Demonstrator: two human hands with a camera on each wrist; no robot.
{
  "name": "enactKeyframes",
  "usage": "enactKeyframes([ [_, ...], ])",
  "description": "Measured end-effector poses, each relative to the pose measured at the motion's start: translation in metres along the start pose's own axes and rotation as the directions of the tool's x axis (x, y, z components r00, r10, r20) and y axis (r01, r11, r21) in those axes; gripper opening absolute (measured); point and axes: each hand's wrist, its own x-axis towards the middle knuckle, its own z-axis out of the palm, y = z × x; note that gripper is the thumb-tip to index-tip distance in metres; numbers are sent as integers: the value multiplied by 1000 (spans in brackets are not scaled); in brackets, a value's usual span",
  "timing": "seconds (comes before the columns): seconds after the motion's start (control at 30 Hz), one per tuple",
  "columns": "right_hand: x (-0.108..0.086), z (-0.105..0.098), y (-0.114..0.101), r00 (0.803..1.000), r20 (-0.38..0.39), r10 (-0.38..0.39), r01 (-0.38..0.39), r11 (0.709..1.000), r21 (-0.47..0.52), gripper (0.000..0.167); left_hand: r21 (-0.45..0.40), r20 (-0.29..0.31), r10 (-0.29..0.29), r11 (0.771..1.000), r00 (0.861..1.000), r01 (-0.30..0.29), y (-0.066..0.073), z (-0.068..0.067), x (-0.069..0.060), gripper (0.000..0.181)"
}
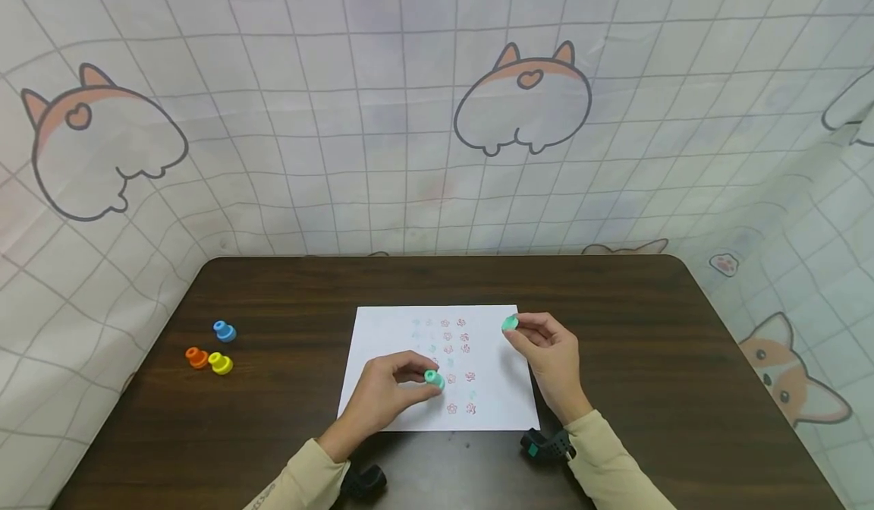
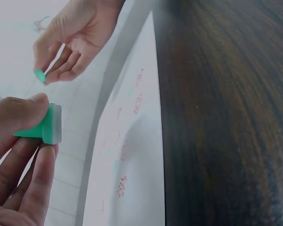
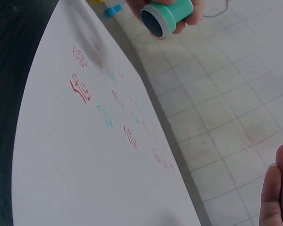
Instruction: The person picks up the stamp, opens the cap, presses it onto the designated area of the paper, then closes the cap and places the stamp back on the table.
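Above the lower middle of a white sheet of paper [image 1: 382,328], my left hand [image 1: 392,388] pinches a green stamp [image 1: 434,379] between thumb and fingers. In the right wrist view the uncapped dark face of the stamp [image 3: 153,23] shows inside a pale rim. Over the sheet's right edge, my right hand [image 1: 549,354] pinches a small green cap [image 1: 510,323] in its fingertips. Rows of red and teal printed marks [image 1: 451,379] cover the middle of the paper. Both hands are held up off the sheet, apart from each other.
On the dark wooden table [image 1: 287,290] at the left stand a blue stamp [image 1: 224,331], an orange stamp [image 1: 196,357] and a yellow stamp [image 1: 220,363], close together. A gridded curtain [image 1: 307,153] with cartoon animals hangs behind the table and along its sides.
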Motion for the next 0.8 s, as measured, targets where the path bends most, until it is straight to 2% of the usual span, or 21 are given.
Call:
enactKeyframes([
  [0.17,-5,3,-1,1000,24,-7,8,999,-31,35,-92,-1,-44,995,999,44,-6,-2,2,27],
  [0.33,-8,6,-1,998,56,-21,24,998,-53,34,-153,5,-64,986,998,64,-9,-6,5,29],
  [0.67,-14,14,-6,992,127,-3,13,997,-76,35,-258,19,-56,964,998,59,-16,-9,6,32],
  [0.8,-17,18,-8,988,152,-19,37,993,-114,33,-295,28,-59,953,998,64,-17,-9,6,33],
])
